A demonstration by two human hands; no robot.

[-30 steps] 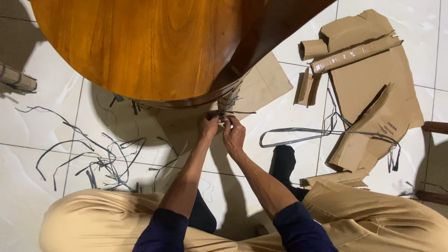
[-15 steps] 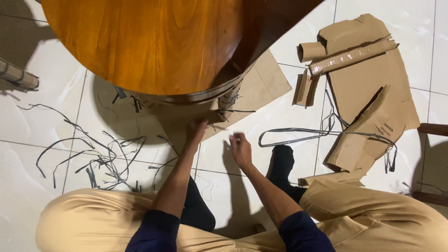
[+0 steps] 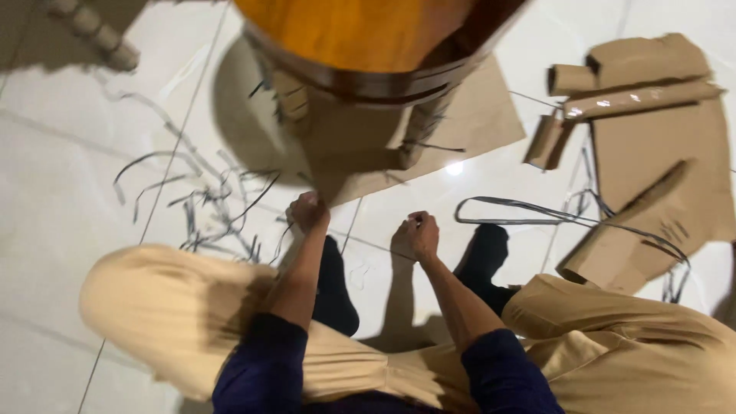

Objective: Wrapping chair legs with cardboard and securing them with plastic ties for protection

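Brown cardboard sheet [image 3: 460, 126] lies flat on the white tile floor [image 3: 61, 199], under the round wooden table [image 3: 360, 38]. I see my left hand [image 3: 309, 212] closed in a fist at the near corner of this sheet, touching it. My right hand [image 3: 415, 236] is also curled shut, just beside, over bare tile; what it pinches I cannot tell. Grey strips [image 3: 207, 207] lie scattered to the left.

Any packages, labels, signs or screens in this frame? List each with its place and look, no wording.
No labels, signs or screens show; only packaging material.
Flat brown cardboard sheet: on the white tiled floor under the round wooden table.
Opened brown cardboard wrapping with rolled tubes: floor, far right, creased and taped.
Grey plastic packing straps: scattered at left, beside the left hand.
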